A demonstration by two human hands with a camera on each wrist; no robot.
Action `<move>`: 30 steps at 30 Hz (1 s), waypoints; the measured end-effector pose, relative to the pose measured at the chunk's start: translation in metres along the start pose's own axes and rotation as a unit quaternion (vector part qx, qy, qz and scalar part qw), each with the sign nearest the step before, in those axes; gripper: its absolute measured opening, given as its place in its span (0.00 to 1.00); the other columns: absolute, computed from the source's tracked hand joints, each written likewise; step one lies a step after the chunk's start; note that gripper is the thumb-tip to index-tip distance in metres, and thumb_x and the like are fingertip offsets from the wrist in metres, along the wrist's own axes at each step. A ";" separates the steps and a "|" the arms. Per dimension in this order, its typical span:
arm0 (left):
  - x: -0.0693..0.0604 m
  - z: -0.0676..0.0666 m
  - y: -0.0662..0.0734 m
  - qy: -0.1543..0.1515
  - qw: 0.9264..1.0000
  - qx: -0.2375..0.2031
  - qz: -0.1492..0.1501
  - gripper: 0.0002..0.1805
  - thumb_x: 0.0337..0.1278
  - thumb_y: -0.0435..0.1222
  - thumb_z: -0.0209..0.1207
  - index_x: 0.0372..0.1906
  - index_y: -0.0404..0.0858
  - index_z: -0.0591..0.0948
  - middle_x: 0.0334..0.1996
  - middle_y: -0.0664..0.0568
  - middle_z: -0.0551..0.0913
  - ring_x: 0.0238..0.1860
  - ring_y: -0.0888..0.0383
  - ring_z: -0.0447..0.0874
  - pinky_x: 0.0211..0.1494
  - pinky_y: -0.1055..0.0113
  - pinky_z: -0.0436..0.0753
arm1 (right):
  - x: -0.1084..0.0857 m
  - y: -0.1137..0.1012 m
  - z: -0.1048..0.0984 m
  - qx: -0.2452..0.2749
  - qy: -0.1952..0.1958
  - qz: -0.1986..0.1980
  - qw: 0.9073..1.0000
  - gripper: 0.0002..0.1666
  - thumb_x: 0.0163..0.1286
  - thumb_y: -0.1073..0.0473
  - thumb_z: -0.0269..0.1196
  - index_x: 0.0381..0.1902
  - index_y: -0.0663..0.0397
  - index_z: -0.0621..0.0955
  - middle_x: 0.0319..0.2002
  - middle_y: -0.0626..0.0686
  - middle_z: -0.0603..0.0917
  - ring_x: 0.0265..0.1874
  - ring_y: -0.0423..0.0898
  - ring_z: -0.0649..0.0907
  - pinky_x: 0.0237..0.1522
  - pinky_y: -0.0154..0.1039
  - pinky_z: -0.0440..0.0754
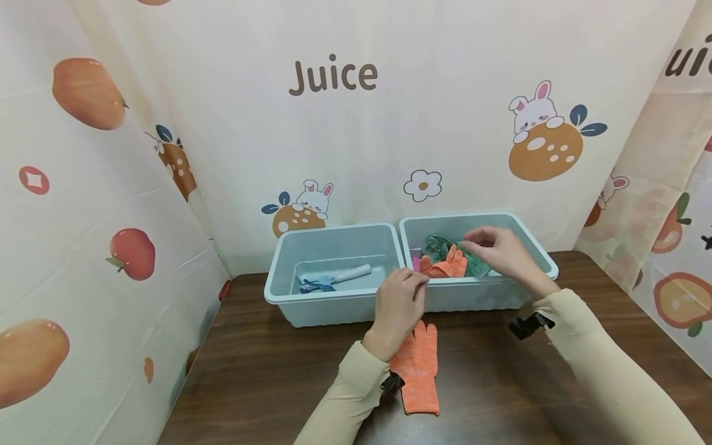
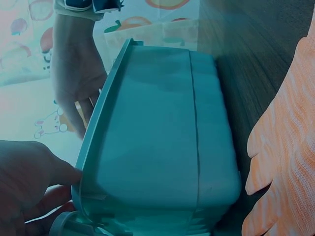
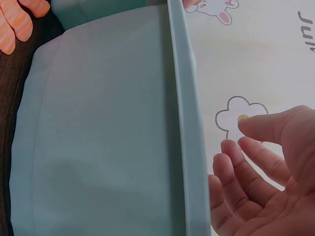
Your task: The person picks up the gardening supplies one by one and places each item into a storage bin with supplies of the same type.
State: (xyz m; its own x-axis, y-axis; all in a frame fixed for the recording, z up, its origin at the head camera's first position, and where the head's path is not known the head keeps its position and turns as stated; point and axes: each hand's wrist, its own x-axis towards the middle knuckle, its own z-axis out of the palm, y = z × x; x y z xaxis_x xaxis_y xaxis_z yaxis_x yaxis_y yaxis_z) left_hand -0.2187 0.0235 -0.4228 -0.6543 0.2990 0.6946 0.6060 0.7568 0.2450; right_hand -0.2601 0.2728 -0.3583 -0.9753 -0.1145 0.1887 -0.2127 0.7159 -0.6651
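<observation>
My left hand (image 1: 399, 306) holds the front left corner of the right light-blue plastic bin (image 1: 473, 298), thumb against the rim in the left wrist view and fingers partly hidden behind it. Above the same bin, my right hand (image 1: 499, 250) hangs with fingers loosely curved. Nothing lies between its thumb and fingers in the right wrist view. Inside the bin are an orange glove (image 1: 452, 264), a crumpled green item (image 1: 477, 266) and a bit of pink. Another orange knit glove (image 1: 419, 377) lies flat on the table, fingers toward the bins, partly under my left wrist.
A second light-blue bin (image 1: 328, 309) stands directly left of the first. It contains a white cylindrical piece (image 1: 351, 273) and some blue strips (image 1: 316, 285). Behind the brown wooden table (image 1: 250, 371) hangs a printed curtain (image 1: 356, 136), with more at both sides.
</observation>
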 end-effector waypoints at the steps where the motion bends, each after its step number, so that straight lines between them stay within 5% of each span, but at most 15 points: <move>1: 0.000 0.000 0.000 0.000 1.000 0.000 0.000 0.05 0.68 0.36 0.70 0.42 0.46 0.94 0.37 0.57 0.91 0.40 0.59 0.88 0.43 0.69 0.88 | 0.000 -0.001 0.000 0.000 0.002 -0.001 1.000 0.23 0.81 0.47 0.63 0.59 0.60 0.84 0.54 0.63 0.89 0.52 0.58 0.87 0.49 0.44 0.84; 11: 0.000 0.000 0.001 0.000 1.000 0.003 0.000 0.05 0.69 0.37 0.70 0.42 0.47 0.94 0.38 0.57 0.91 0.41 0.59 0.88 0.44 0.69 0.88 | -0.006 -0.003 -0.002 0.002 0.001 -0.005 1.000 0.24 0.80 0.47 0.64 0.59 0.60 0.85 0.53 0.63 0.90 0.52 0.57 0.88 0.49 0.41 0.84; 17: 0.000 -0.001 0.001 0.003 1.000 0.004 -0.001 0.05 0.69 0.37 0.70 0.42 0.46 0.94 0.38 0.57 0.91 0.41 0.59 0.88 0.44 0.69 0.88 | -0.012 -0.011 -0.002 0.004 0.008 -0.017 1.000 0.23 0.79 0.46 0.65 0.58 0.59 0.86 0.49 0.60 0.91 0.46 0.50 0.88 0.43 0.34 0.83; 30: 0.000 -0.002 0.001 0.002 1.000 0.007 0.002 0.05 0.69 0.37 0.70 0.43 0.47 0.94 0.38 0.57 0.91 0.40 0.59 0.88 0.44 0.70 0.87 | -0.029 -0.030 0.000 0.009 0.007 -0.051 0.999 0.17 0.77 0.51 0.68 0.55 0.56 0.89 0.44 0.55 0.93 0.39 0.38 0.85 0.35 0.33 0.81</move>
State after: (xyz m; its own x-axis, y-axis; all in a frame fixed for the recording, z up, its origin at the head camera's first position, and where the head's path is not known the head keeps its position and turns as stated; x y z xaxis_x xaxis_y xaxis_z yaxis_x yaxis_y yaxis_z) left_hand -0.2167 0.0231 -0.4215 -0.6498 0.2995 0.6986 0.6025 0.7633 0.2331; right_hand -0.2249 0.2545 -0.3434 -0.9479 -0.1754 0.2661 -0.3114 0.6879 -0.6556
